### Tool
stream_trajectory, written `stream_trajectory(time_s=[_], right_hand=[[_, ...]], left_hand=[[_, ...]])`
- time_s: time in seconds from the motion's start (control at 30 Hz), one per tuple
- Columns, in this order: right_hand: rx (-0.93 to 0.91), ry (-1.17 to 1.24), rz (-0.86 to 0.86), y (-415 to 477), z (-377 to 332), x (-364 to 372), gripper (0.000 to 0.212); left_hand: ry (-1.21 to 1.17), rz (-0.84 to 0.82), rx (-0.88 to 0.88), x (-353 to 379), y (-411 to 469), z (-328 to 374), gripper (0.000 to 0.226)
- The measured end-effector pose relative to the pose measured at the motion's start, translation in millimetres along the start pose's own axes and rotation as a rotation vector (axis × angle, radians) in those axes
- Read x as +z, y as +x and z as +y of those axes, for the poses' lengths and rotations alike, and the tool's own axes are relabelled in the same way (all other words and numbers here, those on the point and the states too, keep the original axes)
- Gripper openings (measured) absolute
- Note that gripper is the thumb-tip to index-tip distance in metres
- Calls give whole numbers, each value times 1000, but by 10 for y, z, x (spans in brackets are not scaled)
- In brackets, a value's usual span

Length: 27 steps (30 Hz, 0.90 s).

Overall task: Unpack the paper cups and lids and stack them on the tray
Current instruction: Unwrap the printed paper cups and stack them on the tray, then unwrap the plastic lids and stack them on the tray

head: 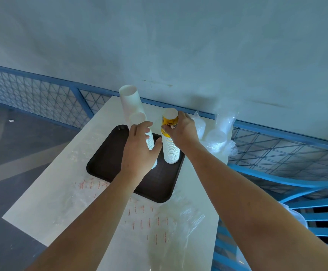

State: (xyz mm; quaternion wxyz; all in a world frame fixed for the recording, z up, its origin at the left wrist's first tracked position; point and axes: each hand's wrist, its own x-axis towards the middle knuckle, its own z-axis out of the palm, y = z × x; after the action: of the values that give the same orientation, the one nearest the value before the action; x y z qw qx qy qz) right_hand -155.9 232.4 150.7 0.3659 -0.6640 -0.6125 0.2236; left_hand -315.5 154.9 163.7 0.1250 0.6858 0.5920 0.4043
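Observation:
A dark brown tray (108, 153) lies on the white table (47, 188). On the tray stands an upside-down stack of paper cups (171, 147) with a yellow printed cup on top, and my right hand (180, 132) grips that stack near its top. To its left a shorter white cup stack (150, 142) stands on the tray, partly hidden behind my left hand (139, 151), whose straight fingers reach around it. A tall white stack (131, 100) leans at the tray's far left corner. A plastic bag of lids (217, 136) lies right of the tray.
An empty clear plastic sleeve with red print (159, 225) lies spread on the table's near side. A wall rises behind the table. A blue mesh railing (42, 94) runs along the back, and a blue chair (315, 212) stands at the right.

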Motion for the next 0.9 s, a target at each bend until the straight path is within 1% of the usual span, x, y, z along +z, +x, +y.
stream_trajectory(time_s=[0.17, 0.23, 0.33, 0.37, 0.43, 0.5, 0.57, 0.67, 0.73, 0.9], right_hand=[[27, 15, -65, 57, -19, -16, 59], [47, 54, -103, 43, -13, -57, 70], [52, 81, -144, -73, 24, -128, 94], [47, 82, -147, -126, 50, -135, 97], [44, 78, -120, -250, 105, -140, 92], [71, 104, -40, -383, 175, -133, 80], [117, 147, 52, -525, 231, -128, 64], [135, 127, 197, -739, 344, -146, 41], [136, 110, 250, -880, 423, -173, 35], [189, 64, 305, -1159, 628, -339, 34]], left_hand=[[-64, -44, -52, 11, -68, -22, 57], [-80, -66, -70, 10, -107, -41, 56], [-110, -109, -92, 2, -158, -60, 52], [-122, -128, -100, 1, -170, -67, 51], [-141, -167, -97, 10, -192, -80, 50], [-146, -214, -66, 44, -206, -102, 48], [-165, -264, -55, 89, -236, -134, 46], [-202, -313, -50, 166, -288, -151, 42], [-217, -345, -51, 205, -330, -128, 40], [-257, -470, 0, 303, -414, 28, 43]])
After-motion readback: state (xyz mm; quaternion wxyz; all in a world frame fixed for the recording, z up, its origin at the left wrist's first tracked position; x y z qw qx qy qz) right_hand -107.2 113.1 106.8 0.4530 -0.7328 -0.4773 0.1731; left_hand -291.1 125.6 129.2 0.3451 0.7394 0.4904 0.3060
